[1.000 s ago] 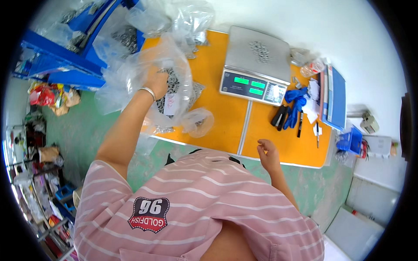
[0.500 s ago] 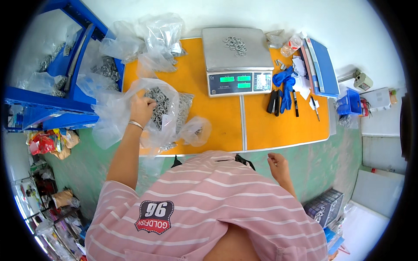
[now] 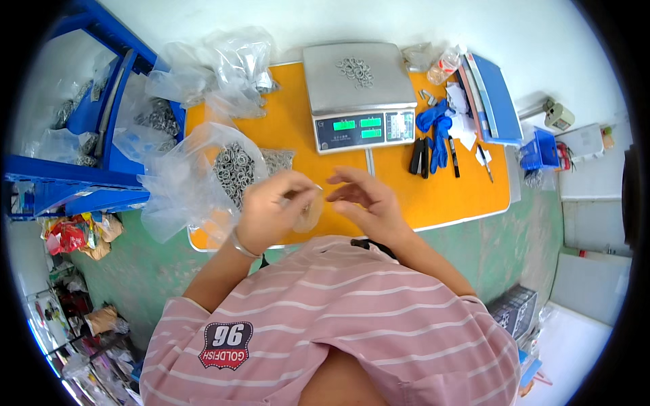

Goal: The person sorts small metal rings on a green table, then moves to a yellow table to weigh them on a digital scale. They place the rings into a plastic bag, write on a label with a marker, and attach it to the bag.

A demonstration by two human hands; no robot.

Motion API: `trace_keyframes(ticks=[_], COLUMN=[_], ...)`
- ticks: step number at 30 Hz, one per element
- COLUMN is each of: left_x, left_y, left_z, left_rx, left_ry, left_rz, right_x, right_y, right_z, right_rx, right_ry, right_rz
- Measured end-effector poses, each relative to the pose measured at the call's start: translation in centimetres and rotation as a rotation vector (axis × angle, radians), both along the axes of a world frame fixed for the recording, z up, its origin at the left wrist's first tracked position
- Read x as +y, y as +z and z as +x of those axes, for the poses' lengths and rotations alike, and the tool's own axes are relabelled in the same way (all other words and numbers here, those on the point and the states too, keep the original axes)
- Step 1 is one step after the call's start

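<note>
Over the front of the table my left hand (image 3: pixel 274 206) is closed in a pinch; a small pale thing shows at its fingertips, too blurred to name. Facing it, my right hand (image 3: pixel 371 203) has its thumb and fingers apart with nothing between them. Left of my left hand stands an open clear plastic bag full of metal rings (image 3: pixel 233 169). A small clear bag (image 3: pixel 311 215) lies partly hidden behind my left fingers. Beyond my hands, a digital scale (image 3: pixel 359 78) carries a loose pile of metal rings (image 3: pixel 355 72) on its pan.
Blue gloves (image 3: pixel 440 135), a black stapler (image 3: pixel 420 157), a marker (image 3: pixel 453 157) and a pen (image 3: pixel 485 164) lie right of the scale, near blue folders (image 3: pixel 497 98) and a plastic bottle (image 3: pixel 443 68). Blue shelving (image 3: pixel 108 115) with bagged parts stands at left.
My left hand has left the bag of rings and come right, toward my body. My right hand has risen from beside the table to meet it. The view has shifted slightly.
</note>
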State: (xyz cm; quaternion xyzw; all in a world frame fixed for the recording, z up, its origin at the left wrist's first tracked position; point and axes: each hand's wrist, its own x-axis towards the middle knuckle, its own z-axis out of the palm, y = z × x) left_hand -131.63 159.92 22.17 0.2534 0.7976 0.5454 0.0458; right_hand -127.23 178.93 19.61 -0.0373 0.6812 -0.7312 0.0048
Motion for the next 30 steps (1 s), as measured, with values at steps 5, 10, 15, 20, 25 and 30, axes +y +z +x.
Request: trace_keyframes(ticks=[5, 10, 15, 20, 25, 30], left_x=[1.2, -1.7, -2.7, -4.4, -6.0, -4.8], left_y=[-1.0, -1.2, -0.2, 0.1, -0.5, -0.2], left_z=[0.6, 2.1, 3.9, 5.3, 4.9, 2.3], left_rx=[-0.332, -0.244, -0.213, -0.173, -0.141, -0.096], left_ry=[0.167, 0.421, 0.666, 0.932, 0.992, 0.906], left_rz=[0.206, 0.253, 0.257, 0.163, 0.136, 0.12], right_x=[1.6, 7.3, 11.0, 13.1, 14.3, 15.9], right_y=[-1.4, -7.0, -11.6, -13.5, -15.9, -16.6], right_z=[-5.3, -15.2, -23.3, -18.6, -3.9, 4.5], right_rx=[0.011, -0.295, -0.319, -0.345, -0.437, -0.755], right_ry=[0.1, -0.204, -0.352, -0.203, -0.072, -0.164], right_rz=[0.194, 0.183, -0.082, 0.198, 0.347, 0.335])
